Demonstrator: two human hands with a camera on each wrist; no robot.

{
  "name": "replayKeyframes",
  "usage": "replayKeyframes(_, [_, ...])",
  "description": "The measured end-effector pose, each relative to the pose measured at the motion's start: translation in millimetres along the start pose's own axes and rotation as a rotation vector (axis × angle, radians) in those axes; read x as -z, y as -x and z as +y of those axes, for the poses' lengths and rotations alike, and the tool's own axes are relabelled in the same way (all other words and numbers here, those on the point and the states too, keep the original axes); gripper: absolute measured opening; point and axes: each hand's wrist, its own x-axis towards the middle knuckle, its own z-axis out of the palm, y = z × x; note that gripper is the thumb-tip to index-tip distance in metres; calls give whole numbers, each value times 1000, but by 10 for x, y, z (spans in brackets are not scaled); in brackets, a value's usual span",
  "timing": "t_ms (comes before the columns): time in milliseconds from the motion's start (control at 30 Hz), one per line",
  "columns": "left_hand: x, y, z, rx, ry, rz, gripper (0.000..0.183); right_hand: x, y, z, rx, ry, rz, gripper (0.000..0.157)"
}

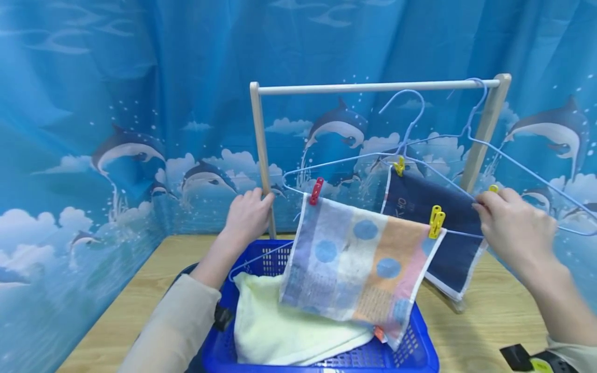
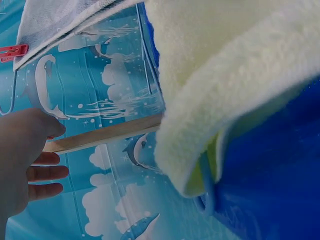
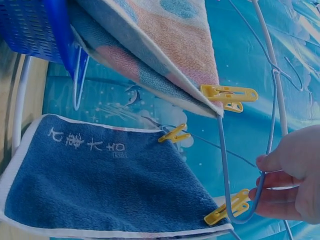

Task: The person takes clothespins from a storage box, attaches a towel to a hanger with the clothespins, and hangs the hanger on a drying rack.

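Observation:
My left hand (image 1: pixel 249 215) grips the left post (image 1: pixel 263 145) of a small wooden drying rack, its thumb and fingers round the wood in the left wrist view. With thumb and fingers, my right hand (image 1: pixel 515 225) pinches the right end of a blue wire hanger (image 3: pixel 223 160). A patterned towel (image 1: pixel 345 259) with blue dots hangs from this hanger by a red clothespin (image 1: pixel 316 190) and a yellow clothespin (image 1: pixel 436 221). The hanger's hook (image 1: pixel 423 106) shows in front of the rack, just below the bar (image 1: pixel 364 87).
Behind, a second hanger (image 1: pixel 485 96) hooks over the bar's right end and carries a navy towel (image 1: pixel 459 259) on yellow clothespins. Below, a blue basket (image 1: pixel 424 352) holds a pale yellow towel (image 1: pixel 280 331) and another hanger (image 1: pixel 261 256). A dolphin curtain (image 1: pixel 70 103) stands behind the wooden table (image 1: pixel 489 311).

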Motion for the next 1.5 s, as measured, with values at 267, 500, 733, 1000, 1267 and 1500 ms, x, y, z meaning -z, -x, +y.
replayKeyframes(267, [-11, -9, 3, 22, -11, -28, 22, 94, -68, 7, -30, 23, 0, 9])
replayKeyframes(500, [-17, -40, 6, 29, -28, -37, 21, 213, -139, 5, -123, 43, -66, 15])
replayKeyframes(733, [-15, -43, 8, 34, -28, -47, 21, 276, -224, 15, -177, 80, -111, 19])
replayKeyframes(1000, [-6, -53, 11, 42, -37, -61, 22, 359, -330, 52, -187, 135, -147, 21])
replayKeyframes(1267, [-2, -54, 28, 50, -48, -82, 24, 349, -394, 116, -214, 189, -176, 23])
replayKeyframes(1500, [-9, -48, 41, 46, -58, -77, 26, 330, -403, 182, -234, 238, -205, 20])
